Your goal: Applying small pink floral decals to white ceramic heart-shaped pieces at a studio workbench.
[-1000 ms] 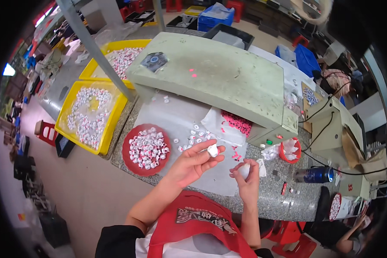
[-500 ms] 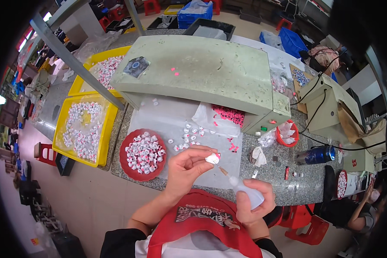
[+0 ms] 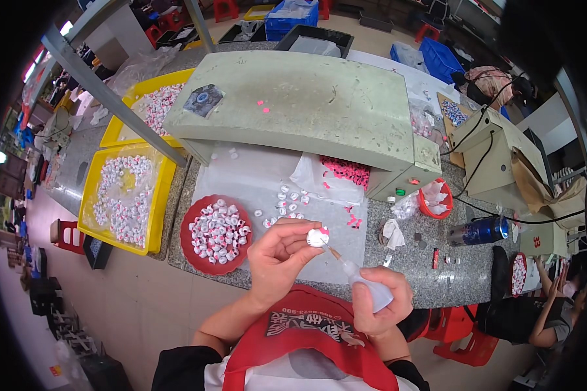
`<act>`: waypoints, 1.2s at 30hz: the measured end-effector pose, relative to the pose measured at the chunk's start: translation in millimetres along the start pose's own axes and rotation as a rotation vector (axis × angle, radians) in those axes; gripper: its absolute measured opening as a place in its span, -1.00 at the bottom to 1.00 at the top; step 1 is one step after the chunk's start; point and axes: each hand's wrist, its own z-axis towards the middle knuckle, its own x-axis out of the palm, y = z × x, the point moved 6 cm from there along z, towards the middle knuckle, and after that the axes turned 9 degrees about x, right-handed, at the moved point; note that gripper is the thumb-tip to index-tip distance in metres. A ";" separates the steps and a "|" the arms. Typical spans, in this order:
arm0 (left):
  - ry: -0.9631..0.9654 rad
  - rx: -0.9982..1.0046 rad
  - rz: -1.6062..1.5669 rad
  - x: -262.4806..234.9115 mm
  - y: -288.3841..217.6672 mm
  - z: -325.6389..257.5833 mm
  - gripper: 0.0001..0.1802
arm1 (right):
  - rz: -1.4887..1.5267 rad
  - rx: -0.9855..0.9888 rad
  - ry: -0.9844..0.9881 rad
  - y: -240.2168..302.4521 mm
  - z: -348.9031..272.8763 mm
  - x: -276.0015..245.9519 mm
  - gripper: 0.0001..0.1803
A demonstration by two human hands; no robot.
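Between its thumb and fingers, my left hand [image 3: 272,260] pinches a small round white piece with a pink patch [image 3: 316,237]. My right hand [image 3: 386,303] is wrapped round a translucent squeeze bottle [image 3: 362,280] with a thin needle tip. That tip points up and left, at the lower edge of the white piece; whether it touches cannot be made out. Left of my left hand stands a red scalloped bowl [image 3: 188,251] heaped with similar white-and-pink pieces [image 3: 219,228]. Several more white pieces [image 3: 292,207] lie loose on the white sheet [image 3: 231,176] beyond my hands.
A pale green metal housing [image 3: 293,104] spans the bench ahead, with small pink parts [image 3: 346,171] beneath it. Yellow trays [image 3: 156,215] of pieces stand left. At right are a red basket [image 3: 445,212], crumpled tissue [image 3: 392,233] and a blue can [image 3: 479,231]. Other people work at far right.
The white piece has turned to show more of its white face. Both hands have shifted slightly left, with the bottle tip staying close to the piece.
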 end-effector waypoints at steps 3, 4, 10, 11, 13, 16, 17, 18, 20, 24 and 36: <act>0.016 0.010 -0.005 0.3 0.0 0.2 -0.64 | -0.004 -0.054 -0.008 2.7 2.9 0.7 -0.75; 0.023 0.028 0.007 0.4 -0.6 0.4 -0.65 | -0.012 -0.078 -0.007 4.2 3.4 1.2 -0.74; 0.035 0.037 0.003 2.1 -4.1 2.9 -0.70 | 0.001 -0.099 0.036 8.2 6.4 4.0 -0.75; 0.039 0.046 0.012 1.9 -4.5 3.1 -0.70 | 0.001 -0.099 0.034 9.2 6.4 3.0 -0.75; 0.040 0.044 0.024 0.7 -4.9 3.3 -0.70 | 0.001 -0.074 0.079 10.2 7.3 2.9 -0.76; 0.040 0.027 0.016 1.3 -4.4 4.0 -0.71 | -0.030 -0.100 0.076 12.4 9.7 0.2 -0.76; 0.036 0.013 -0.003 1.6 -3.5 4.1 -0.70 | -0.031 -0.099 0.075 12.5 9.9 -1.0 -0.76; 0.037 0.012 -0.003 1.4 -3.0 4.1 -0.70 | -0.038 -0.084 0.074 12.4 10.3 -2.1 -0.77; 0.046 -0.029 -0.042 0.7 0.9 3.5 -0.70 | -0.045 -0.068 0.072 12.2 11.1 -2.8 -0.77; 0.056 -0.085 -0.112 -0.8 5.0 4.0 -0.68 | -0.062 -0.108 0.063 14.9 12.0 -2.0 -0.78; 0.016 -0.351 -0.318 -2.9 18.0 0.6 -0.61 | -0.029 -0.111 0.070 12.2 11.9 -3.5 -0.78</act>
